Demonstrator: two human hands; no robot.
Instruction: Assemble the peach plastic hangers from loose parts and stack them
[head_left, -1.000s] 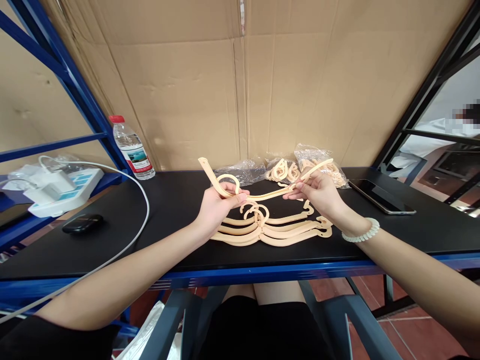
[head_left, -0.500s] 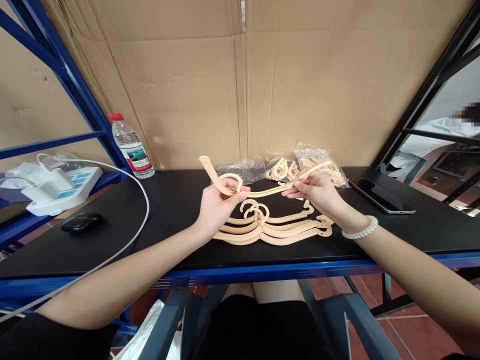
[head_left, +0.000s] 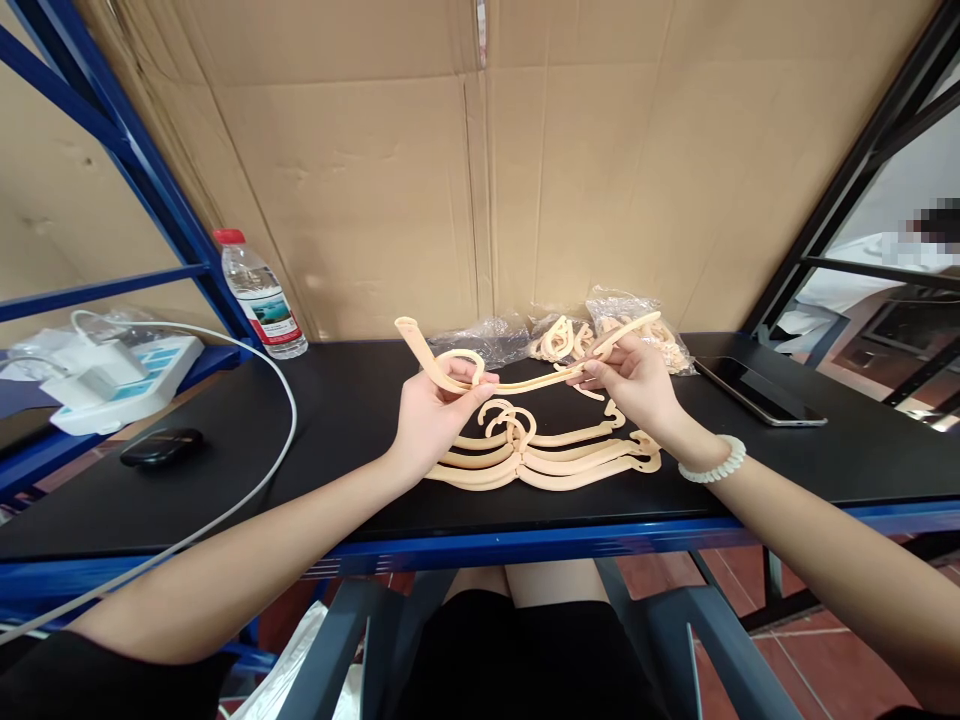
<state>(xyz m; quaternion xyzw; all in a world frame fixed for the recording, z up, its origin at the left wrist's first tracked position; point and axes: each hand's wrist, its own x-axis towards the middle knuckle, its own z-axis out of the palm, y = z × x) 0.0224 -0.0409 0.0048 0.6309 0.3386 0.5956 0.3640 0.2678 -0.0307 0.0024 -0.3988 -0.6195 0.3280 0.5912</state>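
Observation:
A beige plastic clothes hanger (head_left: 534,384) is held up above the black table between my two hands. My left hand (head_left: 435,420) is closed around its middle, near the curved hook (head_left: 461,356), with one arm sticking up to the left. At the other end, my right hand (head_left: 628,385) pinches the hanger, and a beige strip juts out beyond its fingers to the upper right. The fingers partly hide how that strip meets the hanger. Below my hands, several matching hangers (head_left: 555,465) lie stacked, their hooks overlapping.
Clear plastic bags (head_left: 491,340) lie along the cardboard wall, some holding beige parts (head_left: 559,338). A phone (head_left: 761,390) rests at the right. On the left are a water bottle (head_left: 262,300), a black mouse-like object (head_left: 161,447), a power strip (head_left: 169,370) and a white cable (head_left: 292,410).
My right hand has shifted slightly and its strip now shows farther out past the fingers. The left hand keeps the same hold on the hanger.

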